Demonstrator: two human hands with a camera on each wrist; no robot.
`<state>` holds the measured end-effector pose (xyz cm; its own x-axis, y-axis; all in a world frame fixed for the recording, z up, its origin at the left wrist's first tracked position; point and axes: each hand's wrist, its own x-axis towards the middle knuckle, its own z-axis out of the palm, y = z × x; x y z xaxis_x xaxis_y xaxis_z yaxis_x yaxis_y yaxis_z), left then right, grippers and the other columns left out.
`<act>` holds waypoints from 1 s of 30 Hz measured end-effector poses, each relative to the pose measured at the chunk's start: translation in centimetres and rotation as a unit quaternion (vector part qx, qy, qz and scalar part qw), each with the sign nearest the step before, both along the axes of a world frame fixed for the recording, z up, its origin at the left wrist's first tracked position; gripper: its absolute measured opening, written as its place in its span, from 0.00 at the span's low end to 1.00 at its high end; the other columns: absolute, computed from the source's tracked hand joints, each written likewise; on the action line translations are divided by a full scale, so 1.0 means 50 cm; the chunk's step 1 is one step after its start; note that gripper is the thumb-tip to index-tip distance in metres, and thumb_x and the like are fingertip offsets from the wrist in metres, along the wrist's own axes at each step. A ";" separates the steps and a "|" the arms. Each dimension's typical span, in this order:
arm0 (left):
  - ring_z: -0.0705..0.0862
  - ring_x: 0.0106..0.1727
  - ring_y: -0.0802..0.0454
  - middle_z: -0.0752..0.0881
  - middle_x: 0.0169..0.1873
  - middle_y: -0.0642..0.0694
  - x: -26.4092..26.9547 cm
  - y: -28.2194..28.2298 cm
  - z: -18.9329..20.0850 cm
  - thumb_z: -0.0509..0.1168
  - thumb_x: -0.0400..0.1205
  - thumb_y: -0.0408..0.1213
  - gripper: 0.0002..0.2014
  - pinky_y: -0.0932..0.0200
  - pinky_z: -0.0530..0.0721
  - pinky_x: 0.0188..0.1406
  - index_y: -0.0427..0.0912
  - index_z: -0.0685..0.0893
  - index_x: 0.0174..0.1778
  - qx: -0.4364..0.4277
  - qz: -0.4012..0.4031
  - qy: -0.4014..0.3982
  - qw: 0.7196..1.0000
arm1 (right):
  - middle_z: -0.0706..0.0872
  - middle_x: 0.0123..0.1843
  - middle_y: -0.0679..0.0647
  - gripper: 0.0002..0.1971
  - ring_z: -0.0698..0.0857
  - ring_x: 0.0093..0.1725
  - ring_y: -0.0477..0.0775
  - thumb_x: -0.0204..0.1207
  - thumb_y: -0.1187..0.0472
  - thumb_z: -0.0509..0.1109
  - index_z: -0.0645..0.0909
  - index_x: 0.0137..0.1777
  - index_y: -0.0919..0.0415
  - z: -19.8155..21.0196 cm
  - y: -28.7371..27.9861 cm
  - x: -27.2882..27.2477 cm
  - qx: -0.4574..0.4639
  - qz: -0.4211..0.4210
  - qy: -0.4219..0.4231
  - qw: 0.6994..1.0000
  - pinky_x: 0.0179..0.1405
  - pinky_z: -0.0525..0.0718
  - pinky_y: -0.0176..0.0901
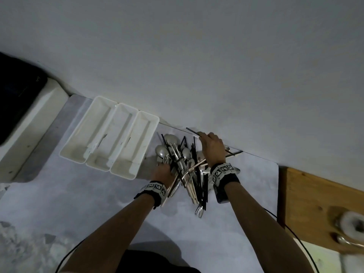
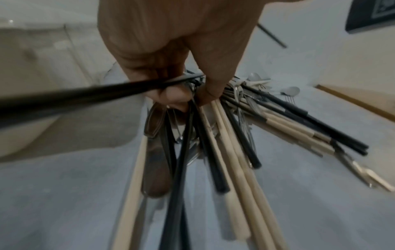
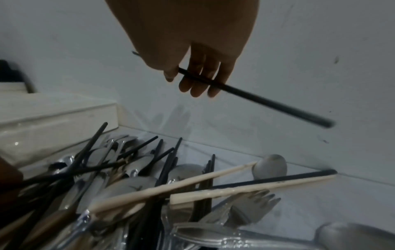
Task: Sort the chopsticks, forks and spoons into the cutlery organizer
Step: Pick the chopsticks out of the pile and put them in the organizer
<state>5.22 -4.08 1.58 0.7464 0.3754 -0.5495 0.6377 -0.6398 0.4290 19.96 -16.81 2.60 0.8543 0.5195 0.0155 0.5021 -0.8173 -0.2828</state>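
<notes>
Both hands in the cutlery pile (image 1: 183, 166), organizer (image 1: 110, 134) empty.
Right hand (image 1: 212, 148) pinches one black chopstick (image 3: 245, 94) lifted off the heap; left hand (image 1: 163, 172) grips a second black chopstick (image 2: 89, 96). Pile lies on the worktop (image 1: 98, 203) just right of the organizer.

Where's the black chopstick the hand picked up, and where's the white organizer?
black chopstick (image 3: 256, 99), right wrist view, middle of the stick below the fingers.
white organizer (image 1: 73, 154), head view, near rim of the leftmost compartment.
</notes>
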 end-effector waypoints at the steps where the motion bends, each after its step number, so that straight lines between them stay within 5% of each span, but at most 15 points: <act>1: 0.88 0.51 0.44 0.88 0.45 0.39 -0.005 0.005 0.010 0.54 0.87 0.47 0.21 0.61 0.76 0.43 0.34 0.87 0.50 0.014 -0.007 -0.005 1.000 | 0.85 0.47 0.60 0.15 0.84 0.45 0.63 0.82 0.65 0.63 0.81 0.66 0.55 0.008 -0.002 -0.003 0.003 -0.028 0.025 0.999 0.41 0.78 0.47; 5: 0.89 0.50 0.38 0.90 0.45 0.39 -0.008 0.015 -0.051 0.55 0.82 0.48 0.19 0.48 0.87 0.51 0.36 0.85 0.47 -0.037 0.033 0.014 0.999 | 0.85 0.60 0.65 0.15 0.84 0.59 0.67 0.84 0.61 0.57 0.74 0.66 0.67 0.003 -0.030 -0.023 -0.017 -0.213 0.188 0.959 0.53 0.80 0.51; 8: 0.88 0.51 0.35 0.89 0.49 0.35 -0.021 0.020 -0.060 0.54 0.83 0.42 0.18 0.46 0.86 0.52 0.31 0.77 0.59 -0.050 0.044 0.029 0.997 | 0.82 0.67 0.68 0.30 0.82 0.67 0.68 0.82 0.47 0.62 0.67 0.71 0.73 -0.031 -0.052 -0.048 0.010 -0.325 0.292 0.899 0.63 0.80 0.55; 11: 0.85 0.56 0.33 0.86 0.54 0.31 -0.032 0.023 -0.043 0.54 0.84 0.39 0.20 0.45 0.82 0.56 0.28 0.71 0.67 -0.070 0.062 0.024 0.995 | 0.75 0.73 0.68 0.46 0.77 0.72 0.67 0.74 0.33 0.65 0.62 0.76 0.75 -0.061 -0.057 -0.064 -0.003 -0.377 0.307 0.874 0.68 0.77 0.55; 14: 0.84 0.58 0.32 0.86 0.57 0.30 -0.035 0.025 -0.041 0.54 0.85 0.43 0.20 0.46 0.81 0.59 0.31 0.74 0.64 -0.092 0.115 0.019 0.989 | 0.74 0.72 0.68 0.51 0.77 0.71 0.66 0.69 0.30 0.67 0.63 0.74 0.75 -0.072 -0.056 -0.064 -0.008 -0.414 0.300 0.860 0.65 0.78 0.55; 19: 0.87 0.50 0.36 0.88 0.52 0.36 -0.013 0.013 -0.053 0.57 0.73 0.72 0.40 0.52 0.84 0.53 0.33 0.80 0.56 -0.058 0.102 0.017 0.993 | 0.75 0.72 0.66 0.43 0.78 0.70 0.66 0.70 0.39 0.73 0.66 0.73 0.71 -0.074 -0.058 -0.055 -0.017 -0.404 0.303 0.863 0.63 0.79 0.55; 23: 0.86 0.59 0.36 0.84 0.61 0.35 0.013 -0.013 -0.045 0.64 0.71 0.67 0.48 0.46 0.86 0.56 0.32 0.63 0.75 -0.059 0.083 0.035 0.994 | 0.86 0.62 0.64 0.28 0.85 0.60 0.65 0.71 0.46 0.71 0.80 0.62 0.69 -0.080 -0.066 -0.049 -0.019 -0.370 0.311 0.875 0.57 0.84 0.52; 26: 0.83 0.63 0.35 0.81 0.65 0.34 0.023 -0.034 -0.043 0.66 0.71 0.65 0.45 0.45 0.83 0.58 0.33 0.65 0.73 -0.020 0.066 0.015 0.998 | 0.89 0.57 0.60 0.23 0.87 0.55 0.63 0.70 0.47 0.68 0.83 0.56 0.66 -0.078 -0.077 -0.054 -0.038 -0.353 0.321 0.878 0.53 0.85 0.49; 30: 0.78 0.68 0.35 0.76 0.69 0.33 0.035 -0.054 -0.057 0.60 0.80 0.57 0.33 0.44 0.79 0.65 0.34 0.70 0.72 0.008 -0.010 -0.003 1.000 | 0.86 0.61 0.61 0.25 0.85 0.60 0.63 0.74 0.46 0.66 0.78 0.61 0.66 -0.072 -0.094 -0.058 -0.054 -0.344 0.330 0.878 0.56 0.82 0.49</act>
